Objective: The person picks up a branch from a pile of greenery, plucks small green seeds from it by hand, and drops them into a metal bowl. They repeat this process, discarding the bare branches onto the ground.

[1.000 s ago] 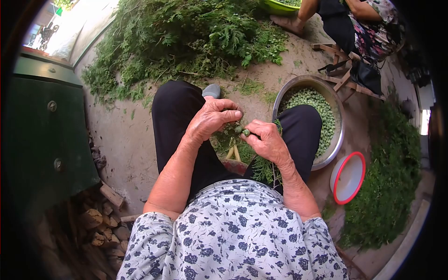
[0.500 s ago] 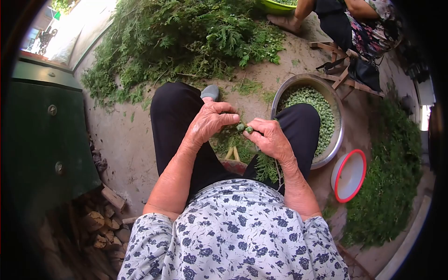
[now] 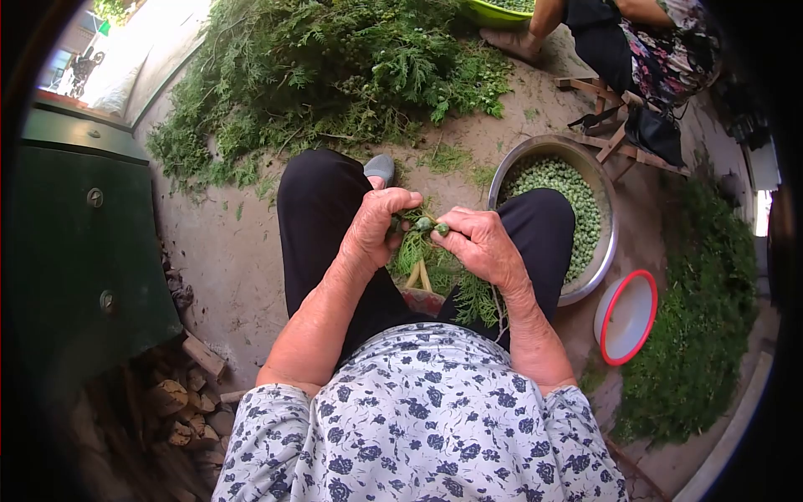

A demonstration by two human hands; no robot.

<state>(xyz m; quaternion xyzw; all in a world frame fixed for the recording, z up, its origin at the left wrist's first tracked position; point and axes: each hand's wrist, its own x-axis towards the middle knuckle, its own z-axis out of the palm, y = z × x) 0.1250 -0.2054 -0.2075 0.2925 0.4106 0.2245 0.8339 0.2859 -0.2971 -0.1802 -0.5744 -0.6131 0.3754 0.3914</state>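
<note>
Between my knees, both hands meet over a conifer sprig [image 3: 413,251] that carries round green cones [image 3: 424,224]. My left hand [image 3: 374,224] is curled round the sprig's left end, thumb uppermost, with a cone partly hidden by its fingers. Thumb and forefinger of my right hand [image 3: 479,244] pinch at a green cone [image 3: 442,228] on the right. A leafy branch [image 3: 477,299] with a thin stem hangs below my right palm, along the wrist. Beside my right knee stands a steel basin [image 3: 613,226] holding many green cones [image 3: 559,180].
A large heap of cut conifer branches [image 3: 335,67] lies ahead. More greenery [image 3: 694,318] and a red-rimmed white bowl [image 3: 604,330] are at right. Another person [image 3: 661,50] sits near a wooden stool [image 3: 623,138] and a green basin [image 3: 493,12]. A dark green box [image 3: 92,243] and firewood [image 3: 180,402] are at left.
My left hand has turned, its thumb now raised and its fingers curled lower round the sprig. More of the cones and foliage shows between the hands. My right hand has hardly moved.
</note>
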